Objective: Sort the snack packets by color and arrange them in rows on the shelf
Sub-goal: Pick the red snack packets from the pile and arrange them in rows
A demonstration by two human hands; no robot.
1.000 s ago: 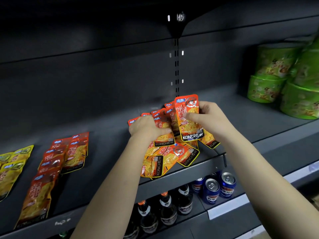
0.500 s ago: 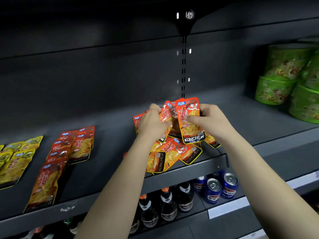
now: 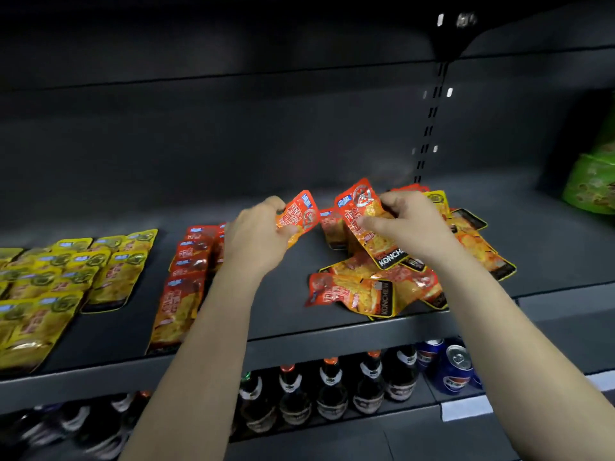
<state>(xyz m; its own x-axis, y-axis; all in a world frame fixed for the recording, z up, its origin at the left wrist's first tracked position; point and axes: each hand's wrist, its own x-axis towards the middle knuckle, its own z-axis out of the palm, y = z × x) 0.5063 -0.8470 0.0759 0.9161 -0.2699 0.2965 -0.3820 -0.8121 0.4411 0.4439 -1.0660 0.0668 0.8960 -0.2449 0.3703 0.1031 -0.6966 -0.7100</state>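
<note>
My left hand (image 3: 258, 239) grips a small orange packet (image 3: 299, 216) above the dark shelf (image 3: 286, 324), between the red row and the loose pile. My right hand (image 3: 407, 227) grips another orange packet (image 3: 366, 221) and lifts it over the pile. A loose heap of orange packets (image 3: 382, 291) lies under and in front of my right hand, with a yellow packet (image 3: 437, 201) showing behind it. To the left of my left arm, red packets (image 3: 186, 277) lie in a row. Yellow packets (image 3: 60, 281) fill rows at the far left.
Green bowl-shaped tubs (image 3: 592, 184) stand at the right end of the shelf. Below it, dark bottles (image 3: 329, 387) and blue cans (image 3: 454, 371) line the lower shelf. A slotted upright (image 3: 429, 128) runs down the back panel.
My left hand has pulled one orange packet out of the cluster and carried it left, apart from the one in my right hand. The view has swung left, showing more yellow rows.
</note>
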